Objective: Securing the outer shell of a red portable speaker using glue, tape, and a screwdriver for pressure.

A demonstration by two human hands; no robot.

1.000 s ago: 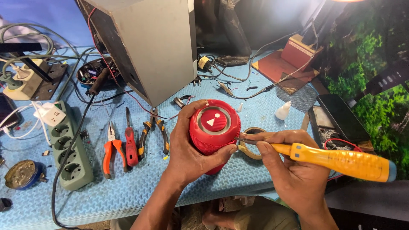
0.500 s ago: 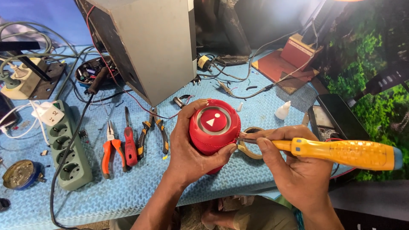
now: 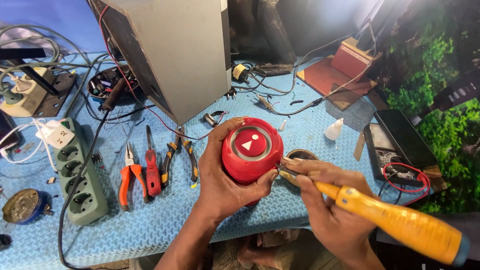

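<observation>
A red cylindrical speaker (image 3: 251, 150) sits upright in the middle of the view, just above the near edge of the blue foam surface (image 3: 150, 220), its round end cap with two white marks facing up. The left hand (image 3: 223, 177) wraps around its left side and underside, thumb pressed against the lower right edge, fingers curled over the top left, gripping it firmly. The right hand (image 3: 327, 200) is closed around an orange-handled screwdriver (image 3: 390, 222), fingers pinching near the metal shaft, whose tip touches the speaker's right rim. Behind the speaker stands a grey box (image 3: 175, 55). To the left lie pliers and cutters (image 3: 150, 170) and a green power strip (image 3: 80, 175).
</observation>
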